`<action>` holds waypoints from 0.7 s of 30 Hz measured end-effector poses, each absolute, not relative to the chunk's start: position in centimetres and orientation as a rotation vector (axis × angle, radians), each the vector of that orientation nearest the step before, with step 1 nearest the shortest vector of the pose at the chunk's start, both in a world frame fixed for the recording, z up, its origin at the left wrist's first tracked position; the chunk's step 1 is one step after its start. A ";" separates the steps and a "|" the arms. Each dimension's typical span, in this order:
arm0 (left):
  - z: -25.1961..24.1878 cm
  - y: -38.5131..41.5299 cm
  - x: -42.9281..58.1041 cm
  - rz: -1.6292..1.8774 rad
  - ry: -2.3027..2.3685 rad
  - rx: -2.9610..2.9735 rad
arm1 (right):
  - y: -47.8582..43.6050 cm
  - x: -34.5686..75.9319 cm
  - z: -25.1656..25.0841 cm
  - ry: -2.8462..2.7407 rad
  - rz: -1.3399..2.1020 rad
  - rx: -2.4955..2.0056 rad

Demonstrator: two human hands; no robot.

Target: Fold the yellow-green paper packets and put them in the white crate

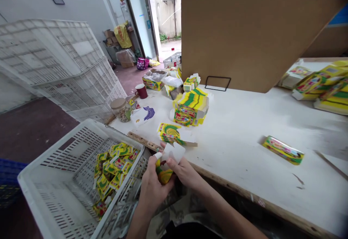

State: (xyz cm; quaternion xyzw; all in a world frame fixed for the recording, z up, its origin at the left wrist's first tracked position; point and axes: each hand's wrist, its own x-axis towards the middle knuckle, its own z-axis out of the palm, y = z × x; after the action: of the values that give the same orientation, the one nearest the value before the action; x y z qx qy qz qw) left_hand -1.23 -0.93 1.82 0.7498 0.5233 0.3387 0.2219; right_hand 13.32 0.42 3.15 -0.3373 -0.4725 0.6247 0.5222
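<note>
Both my hands hold one small yellow-and-green carton [164, 172] with its white flaps [174, 152] open at the top, just off the near edge of the white table [239, 137]. My left hand [152, 186] wraps the carton's left side, a white tape on one fingertip. My right hand [185, 172] pinches its right side and a flap. A flat yellow-green carton blank [171, 133] lies on the table just beyond my hands. A stack of blanks [191, 107] stands further back.
A white plastic crate [62, 181] at my left holds several folded cartons [114, 170]. Stacked white crates [54, 65] stand behind it. One packed carton [284, 149] lies at the right. A large brown cardboard sheet [244, 28] stands at the back, beside a red mug [141, 91] and a jar [121, 109].
</note>
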 end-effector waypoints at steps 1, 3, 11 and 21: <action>1.9 -0.8 -1.2 0.930 1.417 2.085 | 0.4 13.3 3.1 -1.185 1.443 -0.820; 2.0 -0.6 -1.1 0.916 1.380 2.087 | 0.1 13.4 3.3 -1.306 1.342 -0.840; 0.8 0.1 -0.5 1.003 1.461 1.875 | -0.4 13.5 2.5 -1.754 0.932 -0.994; 2.9 0.2 -3.0 0.785 1.550 1.828 | 1.3 16.6 2.2 -1.998 0.898 -0.997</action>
State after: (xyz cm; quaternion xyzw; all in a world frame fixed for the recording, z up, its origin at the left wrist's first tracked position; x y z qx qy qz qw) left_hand -3.03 0.22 2.89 0.6904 0.5854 0.2964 0.3046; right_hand 16.56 1.26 2.20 -0.3867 -0.7747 0.3483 0.3590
